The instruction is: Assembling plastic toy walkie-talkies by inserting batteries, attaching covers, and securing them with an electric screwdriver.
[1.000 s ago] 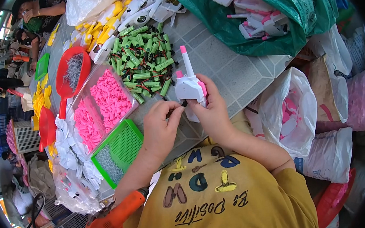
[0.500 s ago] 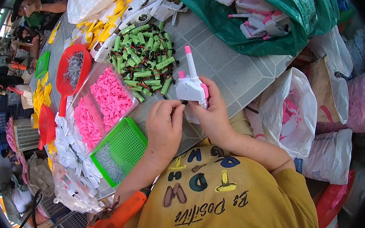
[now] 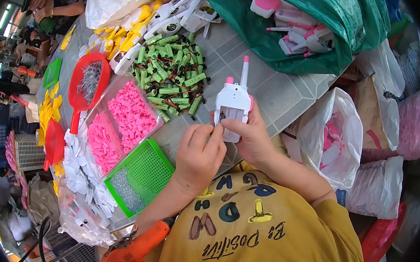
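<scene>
My right hand [image 3: 257, 139] is closed round a white plastic toy shaped like a walkie-talkie [image 3: 233, 98], with a pink-tipped antenna pointing away from me and an open compartment facing up. At the edge of that compartment, my left hand [image 3: 198, 155] pinches its thumb and fingers together; whatever is between them is too small and hidden to name. Beyond the hands lies a heap of green battery packs [image 3: 171, 74] with short wires. Left of my left hand stands a green basket [image 3: 151, 174] holding small metal screws [image 3: 125, 189].
A clear tray of pink plastic parts [image 3: 130, 113], a red scoop [image 3: 76, 101] of thin metal pieces and white parts [image 3: 79, 164] fill the left. A green bag [image 3: 357, 31] of toys lies far right, a white sack [image 3: 325, 170] nearer. An orange power tool [image 3: 135, 252] lies beside my left forearm.
The toy has tilted, so its open compartment now shows more, and it has shifted slightly right and toward me. My left hand has followed, still pinched at its edge.
</scene>
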`<state>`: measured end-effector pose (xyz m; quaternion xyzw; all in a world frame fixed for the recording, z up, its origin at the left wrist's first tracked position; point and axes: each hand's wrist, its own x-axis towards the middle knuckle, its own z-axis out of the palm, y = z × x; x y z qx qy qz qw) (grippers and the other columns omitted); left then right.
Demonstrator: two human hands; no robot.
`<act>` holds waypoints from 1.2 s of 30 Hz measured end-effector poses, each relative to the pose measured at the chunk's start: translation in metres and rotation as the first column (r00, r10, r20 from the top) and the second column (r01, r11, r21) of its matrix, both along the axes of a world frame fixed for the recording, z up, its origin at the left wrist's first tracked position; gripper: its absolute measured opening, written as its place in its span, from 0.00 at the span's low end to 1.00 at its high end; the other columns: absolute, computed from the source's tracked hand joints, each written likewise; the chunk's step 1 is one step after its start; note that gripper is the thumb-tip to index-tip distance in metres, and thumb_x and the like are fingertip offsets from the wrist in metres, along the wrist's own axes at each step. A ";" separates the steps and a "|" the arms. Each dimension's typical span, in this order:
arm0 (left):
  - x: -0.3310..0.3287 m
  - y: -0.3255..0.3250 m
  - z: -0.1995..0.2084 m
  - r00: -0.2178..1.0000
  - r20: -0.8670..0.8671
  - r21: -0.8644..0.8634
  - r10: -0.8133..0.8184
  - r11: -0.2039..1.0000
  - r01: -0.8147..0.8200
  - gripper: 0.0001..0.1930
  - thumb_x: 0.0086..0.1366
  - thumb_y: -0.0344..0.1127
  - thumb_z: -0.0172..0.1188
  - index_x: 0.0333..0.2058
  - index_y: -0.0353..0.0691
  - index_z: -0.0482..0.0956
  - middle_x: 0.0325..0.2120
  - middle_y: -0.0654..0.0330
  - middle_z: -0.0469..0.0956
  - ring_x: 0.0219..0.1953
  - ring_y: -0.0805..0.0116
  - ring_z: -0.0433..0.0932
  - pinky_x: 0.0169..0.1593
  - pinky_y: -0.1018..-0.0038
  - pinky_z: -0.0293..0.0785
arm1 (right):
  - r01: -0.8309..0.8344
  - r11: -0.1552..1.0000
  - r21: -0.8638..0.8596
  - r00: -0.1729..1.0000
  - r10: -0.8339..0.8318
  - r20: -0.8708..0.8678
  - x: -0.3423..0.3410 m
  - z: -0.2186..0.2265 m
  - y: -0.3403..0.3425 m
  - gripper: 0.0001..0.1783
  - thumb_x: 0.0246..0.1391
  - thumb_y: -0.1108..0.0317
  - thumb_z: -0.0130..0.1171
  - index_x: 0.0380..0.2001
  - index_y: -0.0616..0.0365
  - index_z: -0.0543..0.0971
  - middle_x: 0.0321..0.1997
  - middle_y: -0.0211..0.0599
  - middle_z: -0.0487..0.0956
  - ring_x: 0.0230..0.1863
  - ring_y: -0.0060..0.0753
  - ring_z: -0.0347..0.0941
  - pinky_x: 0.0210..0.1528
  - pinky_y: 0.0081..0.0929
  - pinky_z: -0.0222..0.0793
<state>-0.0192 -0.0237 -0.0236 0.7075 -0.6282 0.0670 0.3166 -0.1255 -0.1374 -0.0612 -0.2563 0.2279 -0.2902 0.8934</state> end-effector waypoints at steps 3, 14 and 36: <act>0.000 0.006 -0.007 0.993 -0.110 -0.011 0.054 0.998 -0.055 0.21 0.57 0.24 0.67 0.51 0.33 0.79 0.41 0.49 0.78 0.43 0.46 0.78 0.47 0.60 0.78 | 0.030 0.999 -0.029 0.999 -0.030 -0.027 0.001 0.002 -0.002 0.40 0.51 0.84 0.61 0.67 0.51 0.63 0.59 0.39 0.75 0.57 0.47 0.79 0.60 0.44 0.77; 0.014 0.022 -0.011 0.469 -0.868 0.166 0.163 0.985 -0.034 0.19 0.67 0.24 0.64 0.55 0.34 0.75 0.39 0.61 0.81 0.44 0.74 0.81 0.48 0.77 0.77 | 0.111 0.974 -0.197 0.986 -0.133 -0.101 -0.006 -0.005 -0.027 0.40 0.50 0.85 0.63 0.66 0.53 0.64 0.58 0.40 0.77 0.60 0.48 0.79 0.59 0.44 0.79; 0.000 -0.017 0.002 0.639 -0.751 0.196 0.170 0.980 -0.031 0.11 0.64 0.26 0.68 0.44 0.32 0.80 0.33 0.51 0.85 0.34 0.65 0.87 0.39 0.71 0.82 | -0.141 0.990 -0.005 0.990 0.141 0.000 -0.003 0.006 -0.009 0.50 0.43 0.78 0.46 0.75 0.54 0.52 0.64 0.40 0.69 0.62 0.36 0.68 0.61 0.27 0.63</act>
